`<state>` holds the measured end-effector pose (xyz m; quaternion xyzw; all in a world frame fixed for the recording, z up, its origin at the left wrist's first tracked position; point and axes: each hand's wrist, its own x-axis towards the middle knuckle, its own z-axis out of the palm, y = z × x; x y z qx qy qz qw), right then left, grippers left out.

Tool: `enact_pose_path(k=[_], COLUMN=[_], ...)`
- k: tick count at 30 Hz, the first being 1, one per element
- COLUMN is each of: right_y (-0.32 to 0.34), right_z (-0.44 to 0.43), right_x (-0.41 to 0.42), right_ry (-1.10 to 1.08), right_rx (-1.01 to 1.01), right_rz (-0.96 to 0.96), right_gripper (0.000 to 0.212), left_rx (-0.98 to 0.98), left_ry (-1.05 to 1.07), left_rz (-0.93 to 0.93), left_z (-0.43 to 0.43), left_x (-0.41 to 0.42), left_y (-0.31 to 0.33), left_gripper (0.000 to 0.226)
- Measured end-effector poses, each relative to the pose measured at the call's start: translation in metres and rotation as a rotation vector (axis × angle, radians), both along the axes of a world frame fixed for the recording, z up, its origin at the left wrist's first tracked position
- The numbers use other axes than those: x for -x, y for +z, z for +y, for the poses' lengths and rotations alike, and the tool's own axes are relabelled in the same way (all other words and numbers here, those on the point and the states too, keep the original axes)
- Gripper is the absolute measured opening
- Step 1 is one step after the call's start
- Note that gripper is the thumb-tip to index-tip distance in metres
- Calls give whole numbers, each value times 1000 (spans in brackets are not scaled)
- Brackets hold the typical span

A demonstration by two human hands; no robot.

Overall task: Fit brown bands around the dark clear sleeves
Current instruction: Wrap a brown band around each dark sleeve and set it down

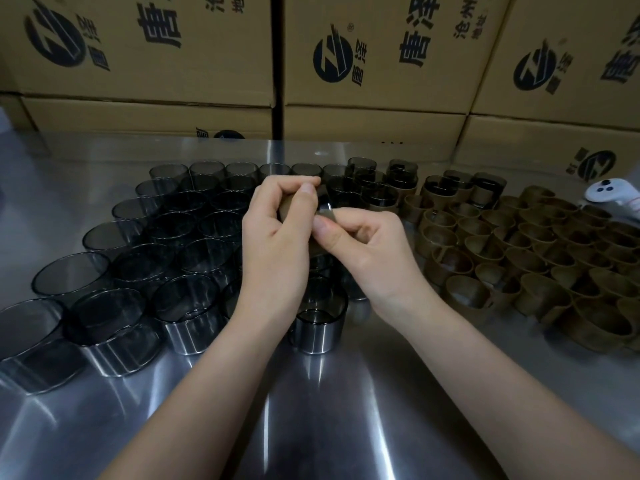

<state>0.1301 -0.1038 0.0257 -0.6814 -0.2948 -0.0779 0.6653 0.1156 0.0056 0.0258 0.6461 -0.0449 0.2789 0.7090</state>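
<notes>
Both hands meet above the middle of the steel table. My left hand (277, 223) grips a brown band (286, 206) with a dark clear sleeve (325, 202) partly inside it. My right hand (360, 244) pinches the sleeve's edge from the right. Most of the band and sleeve is hidden by my fingers. Several bare dark sleeves (194, 299) stand in rows on the left. Several loose brown bands (540, 258) lie packed together on the right. A few sleeves with bands fitted (446, 188) stand at the back, right of centre.
The shiny steel table (311, 410) reflects light in front of me. Stacked cardboard boxes (377, 64) with printed logos wall off the back. A white handheld controller (613, 195) lies at the far right edge, behind the bands.
</notes>
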Motion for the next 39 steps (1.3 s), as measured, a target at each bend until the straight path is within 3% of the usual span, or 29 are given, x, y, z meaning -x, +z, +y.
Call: enact_pose_path(k=[7,13,19,23,27,39], right_y=[1,4,1,-5,-10,-27], right_z=[-5,-27,-57,-63,-66,-66], right_x=[-3,-27,-57,-65,-71,-82], right_ry=[-128,-570,-884,-907,-862,-810], right_rx=[90,57,441,734,882,1029], right_rz=[-122,-190,-109,-87,-67,-111], right_gripper=[20,29,31,25,24,23], left_rx=[24,-67,-225,-357,-504,-641], left_ry=[-51,-2,17,29,11,-24], left_rz=[18,97,83,63,108,142], left_z=[-5,-5,-5,-7,-8,-9], left_x=[3,5,5,5,5,6], left_y=[4,3,-1,-6,-9,-12], left_gripper=[26,22,23,24,23,20])
